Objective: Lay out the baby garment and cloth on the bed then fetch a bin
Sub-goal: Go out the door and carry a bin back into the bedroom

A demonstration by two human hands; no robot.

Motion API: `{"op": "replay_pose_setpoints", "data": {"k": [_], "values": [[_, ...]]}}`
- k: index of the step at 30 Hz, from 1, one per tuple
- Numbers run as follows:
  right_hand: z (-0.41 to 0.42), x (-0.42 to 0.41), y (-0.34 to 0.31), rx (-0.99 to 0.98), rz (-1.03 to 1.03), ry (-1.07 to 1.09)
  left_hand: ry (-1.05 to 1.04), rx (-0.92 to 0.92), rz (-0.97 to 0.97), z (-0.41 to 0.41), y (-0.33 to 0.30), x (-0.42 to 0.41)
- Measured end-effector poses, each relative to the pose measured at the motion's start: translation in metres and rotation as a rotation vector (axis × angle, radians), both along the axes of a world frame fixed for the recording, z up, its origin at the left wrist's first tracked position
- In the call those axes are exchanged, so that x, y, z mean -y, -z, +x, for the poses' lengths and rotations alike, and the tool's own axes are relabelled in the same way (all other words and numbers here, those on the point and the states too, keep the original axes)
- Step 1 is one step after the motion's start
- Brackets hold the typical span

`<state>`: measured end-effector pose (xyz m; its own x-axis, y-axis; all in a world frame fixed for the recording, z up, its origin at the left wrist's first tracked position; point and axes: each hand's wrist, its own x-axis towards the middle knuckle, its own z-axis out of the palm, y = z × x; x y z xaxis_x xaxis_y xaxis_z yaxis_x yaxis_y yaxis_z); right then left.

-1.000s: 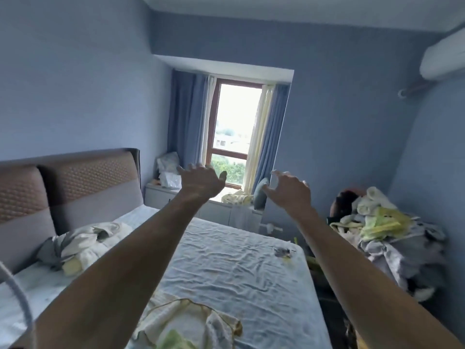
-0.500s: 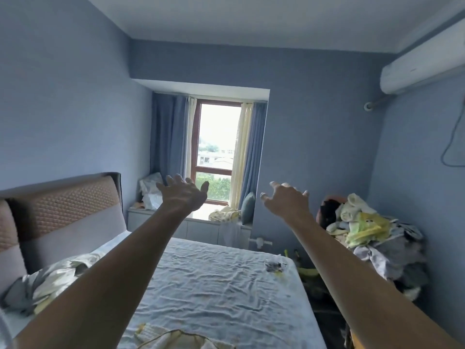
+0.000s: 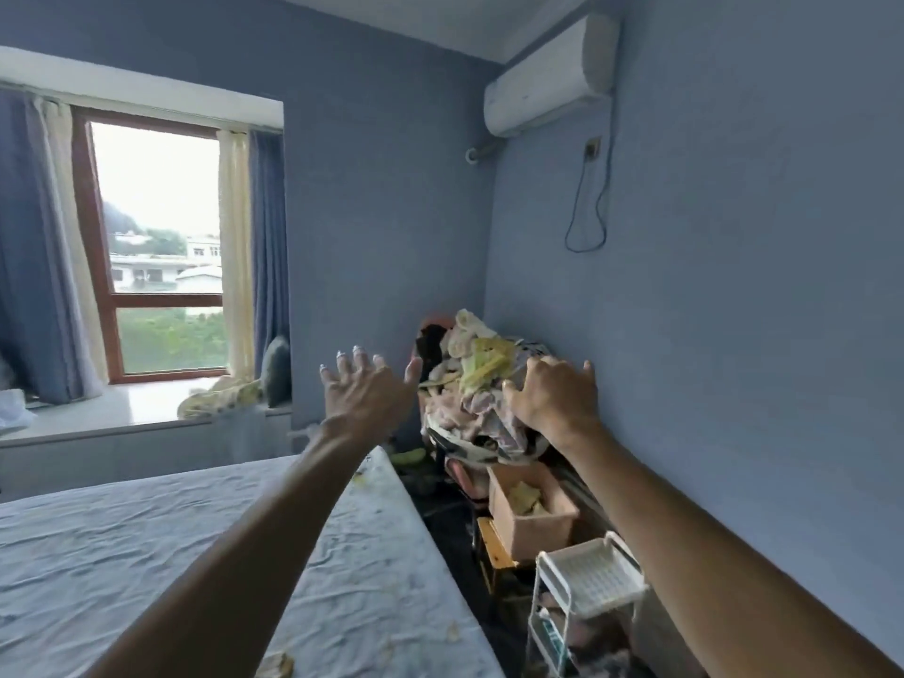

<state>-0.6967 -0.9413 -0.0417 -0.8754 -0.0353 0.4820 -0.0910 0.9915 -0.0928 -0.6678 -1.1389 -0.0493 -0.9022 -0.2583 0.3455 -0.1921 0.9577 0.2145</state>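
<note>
Both hands empty, left hand [image 3: 364, 391] and right hand [image 3: 553, 396] with fingers spread, raised toward the corner clothes pile [image 3: 472, 384]; laying-out apparently finished, pink bin [image 3: 531, 511] unfetched.

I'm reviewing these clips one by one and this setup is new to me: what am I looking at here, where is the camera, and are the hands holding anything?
No machine here: a person wears a wide-angle camera on the head, so you see their own arms stretched forward. The left hand and right hand are both open and hold nothing. Below left lies the bed with a wrinkled sheet. Ahead in the corner is a pile of clothes, with a pink bin and a white rack on the floor beside the bed.
</note>
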Motion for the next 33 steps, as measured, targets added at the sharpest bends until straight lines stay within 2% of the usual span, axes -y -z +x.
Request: {"op": "replay_pose_setpoints", "data": {"k": [8,18,24,33], "values": [[0.068,-0.253,0.002,0.027,-0.040,0.430,0.411,0.045,-0.037,-0.018,-0.008,-0.239],[0.261,-0.586,-0.010,-0.016,-0.029,0.977,0.851,0.036,-0.038,0.056,-0.005,-0.608],[0.357,-0.710,-0.009,-0.015,-0.007,1.203,1.084,0.030,-0.075,0.125,-0.007,-0.780],[0.470,-0.837,0.006,-0.056,0.039,1.527,1.508,-0.018,-0.086,0.224,0.004,-1.004]]}}
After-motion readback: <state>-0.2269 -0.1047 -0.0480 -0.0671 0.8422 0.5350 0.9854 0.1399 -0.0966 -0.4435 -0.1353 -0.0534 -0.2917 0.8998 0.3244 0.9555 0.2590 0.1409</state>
